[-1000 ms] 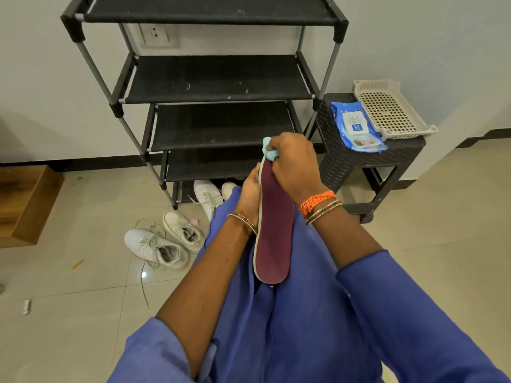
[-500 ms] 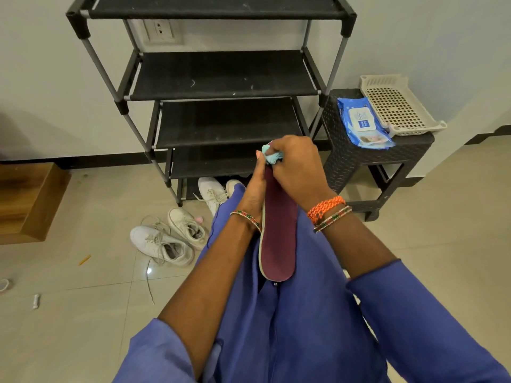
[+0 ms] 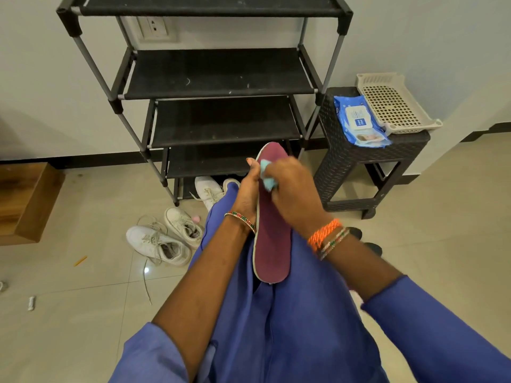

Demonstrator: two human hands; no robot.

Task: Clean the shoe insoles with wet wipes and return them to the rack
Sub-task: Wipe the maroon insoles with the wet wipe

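Rack (image 3: pixel 221 76): black, 4 fabric shelves in view, standing against the wall straight ahead; no insole lies on any shelf that shows.
Stool (image 3: pixel 356 158): dark woven side stool right of the rack, carrying the wipes and a tray.
Shoes (image 3: pixel 163 241): white pairs loose on the floor, at the foot of the rack and just left of the person's knees.
Tray (image 3: pixel 398 106): pale perforated plastic, on the stool top, touching the wipe pack.
Wipe pack (image 3: pixel 359 121): blue, lying flat on the stool, within reach for a fresh sheet.
Insole (image 3: pixel 272 244): maroon face up toward the camera, pale edge, held upright over the lap with the toe end pointing at the rack.
Left hand (image 3: pixel 247 192): fingers wrapped round the insole's left edge near the toe, backing it from behind.
Right hand (image 3: pixel 293 189): clamped on a bunched wet wipe (image 3: pixel 267 178), pressing it against the upper face; blurred, so finger detail is unclear.
Step in hand: wiping the toe half; the heel half likely needs the same.
Doing it well: long strokes from toe to heel, firm backing from the left hand so the insole does not flex, turn the wipe to a clean fold, do the edge too.
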